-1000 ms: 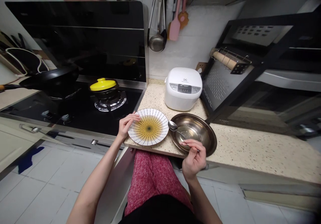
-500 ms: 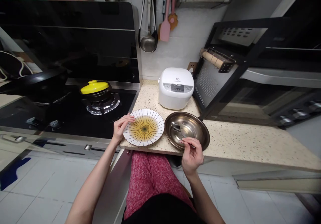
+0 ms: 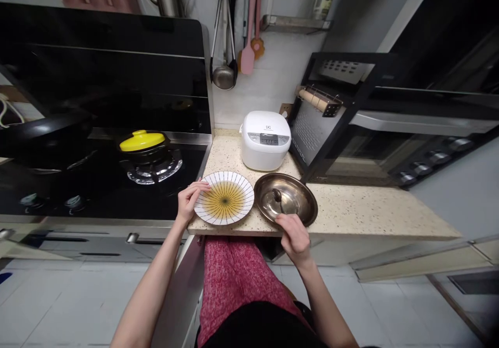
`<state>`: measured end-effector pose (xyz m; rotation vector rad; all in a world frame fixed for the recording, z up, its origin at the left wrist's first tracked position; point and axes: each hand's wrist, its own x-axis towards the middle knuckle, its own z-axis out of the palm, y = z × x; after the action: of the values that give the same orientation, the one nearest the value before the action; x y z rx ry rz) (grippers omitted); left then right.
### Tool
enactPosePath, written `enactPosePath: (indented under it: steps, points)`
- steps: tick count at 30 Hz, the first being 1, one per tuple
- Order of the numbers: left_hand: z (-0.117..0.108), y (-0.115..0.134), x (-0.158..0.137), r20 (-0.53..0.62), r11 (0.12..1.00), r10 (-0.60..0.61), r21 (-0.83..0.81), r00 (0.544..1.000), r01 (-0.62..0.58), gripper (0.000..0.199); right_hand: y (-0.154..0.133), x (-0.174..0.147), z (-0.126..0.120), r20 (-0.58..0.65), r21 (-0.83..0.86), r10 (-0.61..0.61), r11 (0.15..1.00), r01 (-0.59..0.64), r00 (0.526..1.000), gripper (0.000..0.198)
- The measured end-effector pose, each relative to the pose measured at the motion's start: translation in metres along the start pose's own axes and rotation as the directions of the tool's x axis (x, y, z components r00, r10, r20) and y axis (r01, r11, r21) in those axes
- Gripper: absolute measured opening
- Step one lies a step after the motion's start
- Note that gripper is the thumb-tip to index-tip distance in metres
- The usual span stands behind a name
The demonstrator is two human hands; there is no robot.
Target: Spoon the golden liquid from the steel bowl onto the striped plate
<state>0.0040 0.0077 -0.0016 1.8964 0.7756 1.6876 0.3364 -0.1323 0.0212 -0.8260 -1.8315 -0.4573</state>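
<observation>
My left hand [image 3: 189, 200] grips the left rim of a round plate [image 3: 244, 202], its fingers lying over the edge. White with dark radial lines, the plate has a yellow middle and rests near the counter's front edge. Just right of it stands a shallow, oval-looking metal bowl [image 3: 305, 193] with a shiny inside. My right hand [image 3: 296, 237] is closed in a pinch on the handle of a metal spoon [image 3: 277, 195]. The spoon's head points away from me over the bowl; whether it touches the bottom I cannot tell.
Behind the bowl stands a white rice cooker [image 3: 266, 148]. To the left, a pot with a yellow lid [image 3: 142, 141] sits on the stove, with a black wok [image 3: 42, 135] farther left. An oven [image 3: 374, 148] stands at right. Utensils, including a ladle [image 3: 224, 77], hang on the wall.
The view has shifted a little. The spoon has turned in the bowl, its head now darker and more edge-on, and my right hand's fingers have turned with it. My left hand stays on the plate.
</observation>
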Motion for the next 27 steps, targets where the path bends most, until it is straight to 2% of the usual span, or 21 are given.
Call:
enactPosePath:
  steps: [4, 7, 11, 14, 18, 23, 27]
  points:
    - [0.002, -0.003, 0.000, 0.005, 1.000, 0.005, -0.004, 1.000, -0.005, 0.034, 0.000, 0.000, -0.003, 0.118, -0.002, -0.046, 0.999, 0.047, 0.992, 0.056]
    - [0.003, -0.005, -0.001, -0.006, 1.000, 0.003, -0.013, 1.000, -0.003, 0.033, -0.001, 0.001, -0.003, 0.145, -0.021, -0.057, 0.998, 0.061, 0.988, 0.056]
    - [0.004, -0.004, -0.002, -0.001, 1.000, -0.001, -0.009, 1.000, 0.001, 0.033, -0.002, 0.004, -0.005, 0.116, -0.049, -0.040, 0.998, 0.046, 0.992, 0.054]
    - [0.004, -0.003, -0.002, -0.002, 1.000, -0.004, -0.010, 1.000, 0.004, 0.032, -0.004, 0.006, -0.011, 0.028, -0.034, 0.013, 0.999, -0.012, 1.000, 0.047]
    - [0.004, -0.001, -0.001, -0.001, 1.000, 0.011, -0.017, 1.000, -0.011, 0.031, -0.009, 0.010, -0.015, -0.117, 0.071, 0.104, 0.993, -0.096, 0.988, 0.034]
    - [0.002, 0.001, -0.001, -0.009, 1.000, -0.002, -0.019, 1.000, 0.002, 0.033, -0.016, 0.014, -0.004, -0.238, 0.258, 0.242, 0.949, -0.179, 0.941, 0.030]
    - [0.000, 0.004, -0.002, -0.003, 1.000, -0.023, 0.000, 1.000, 0.023, 0.034, -0.023, 0.015, 0.014, -0.165, 0.451, 0.317, 0.866, -0.214, 0.934, 0.030]
